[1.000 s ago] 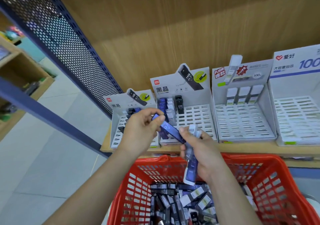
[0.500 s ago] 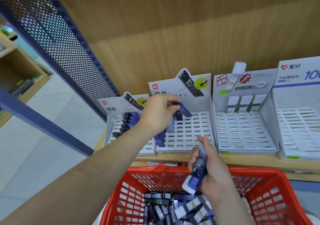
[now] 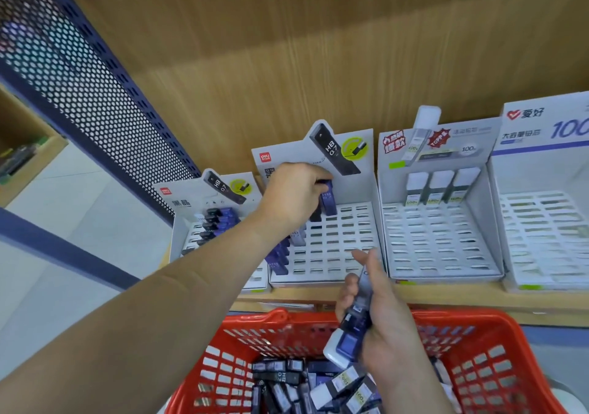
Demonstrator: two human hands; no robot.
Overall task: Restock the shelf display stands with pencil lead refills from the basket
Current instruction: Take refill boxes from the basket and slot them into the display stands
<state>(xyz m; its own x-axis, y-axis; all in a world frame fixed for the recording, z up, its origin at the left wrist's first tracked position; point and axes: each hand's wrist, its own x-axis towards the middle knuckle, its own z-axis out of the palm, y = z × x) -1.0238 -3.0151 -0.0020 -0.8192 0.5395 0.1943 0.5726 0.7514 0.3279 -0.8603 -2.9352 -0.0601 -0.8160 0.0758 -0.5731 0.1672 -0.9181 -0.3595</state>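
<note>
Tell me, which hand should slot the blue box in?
Left: the left hand pinches the blue refill at the back of the stand; the right hand holds spare refills over the basket.

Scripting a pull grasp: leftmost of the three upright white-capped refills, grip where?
Pinch the leftmost refill by its white cap, front to back, coming from above and in front. It stands upright in the stand's back row, a neighbour tight on its right, so only the top looks free.
</note>
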